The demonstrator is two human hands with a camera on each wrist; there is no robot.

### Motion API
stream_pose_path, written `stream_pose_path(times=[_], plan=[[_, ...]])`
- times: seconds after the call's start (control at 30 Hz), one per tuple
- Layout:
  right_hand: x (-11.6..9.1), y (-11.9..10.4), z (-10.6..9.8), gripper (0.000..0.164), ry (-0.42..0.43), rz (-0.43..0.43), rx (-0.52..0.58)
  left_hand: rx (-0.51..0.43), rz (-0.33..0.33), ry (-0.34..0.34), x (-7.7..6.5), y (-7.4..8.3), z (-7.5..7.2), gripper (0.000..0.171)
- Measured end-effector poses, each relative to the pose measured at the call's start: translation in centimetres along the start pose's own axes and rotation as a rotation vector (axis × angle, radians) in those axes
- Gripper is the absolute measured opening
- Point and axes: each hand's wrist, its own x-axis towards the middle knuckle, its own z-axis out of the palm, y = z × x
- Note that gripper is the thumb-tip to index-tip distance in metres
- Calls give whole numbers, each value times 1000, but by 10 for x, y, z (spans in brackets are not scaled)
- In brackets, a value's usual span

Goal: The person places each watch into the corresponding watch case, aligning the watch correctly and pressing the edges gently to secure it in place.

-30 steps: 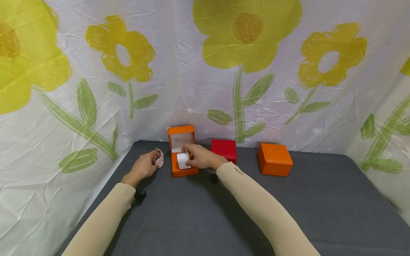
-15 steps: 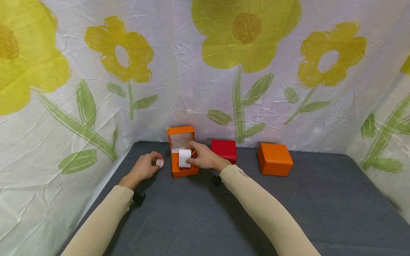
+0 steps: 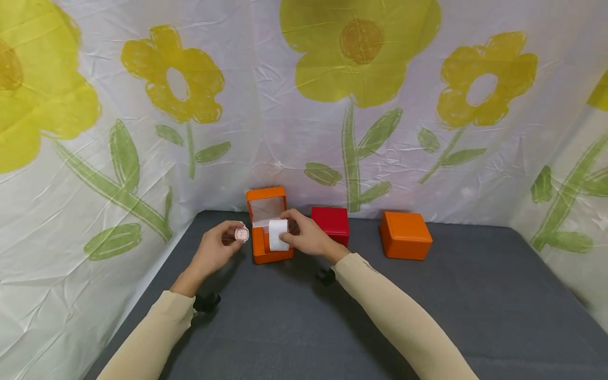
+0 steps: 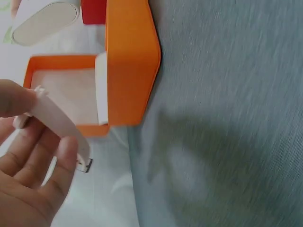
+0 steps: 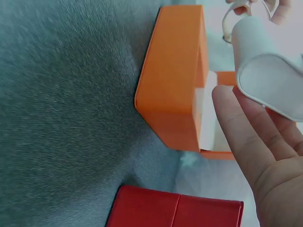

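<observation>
My left hand [image 3: 214, 250] pinches a pink watch [image 3: 241, 234] by its strap [image 4: 59, 116], its square-looking face toward the head camera. The watch is raised off the table, just left of an open orange watch box [image 3: 273, 258]. A white watch cushion [image 3: 277, 235] is in my right hand [image 3: 306, 233], gripped at its right side, and it is lifted over the box. In the right wrist view the cushion [image 5: 272, 87] shows its flat rounded end, apart from the box wall [image 5: 168, 71]. The box's pale-lined lid [image 3: 267, 192] stands upright at the back.
A closed red box [image 3: 331, 219] stands right of the open one, partly behind my right hand. Farther right is a closed orange box [image 3: 406, 235]. All sit on a dark grey table [image 3: 304, 327] before a flower-printed curtain [image 3: 266, 105].
My right hand has raised the white cushion out of the open box and slightly right. My left hand has lifted the watch from the table and turned its face toward the head camera.
</observation>
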Motion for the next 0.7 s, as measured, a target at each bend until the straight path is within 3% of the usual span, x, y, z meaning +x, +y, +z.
stream_pose_path(times=[0.33,0.5,0.7], plan=[[-24,11,-4,42,87,0,194,-124,136,68,-9,29,22,37],[-44,-2,-14,39,91,0,264,-205,150,26,-8,49,38,36],[-62,-16,-25,39,68,-12,308,-306,172,-31,-12,91,42,35]])
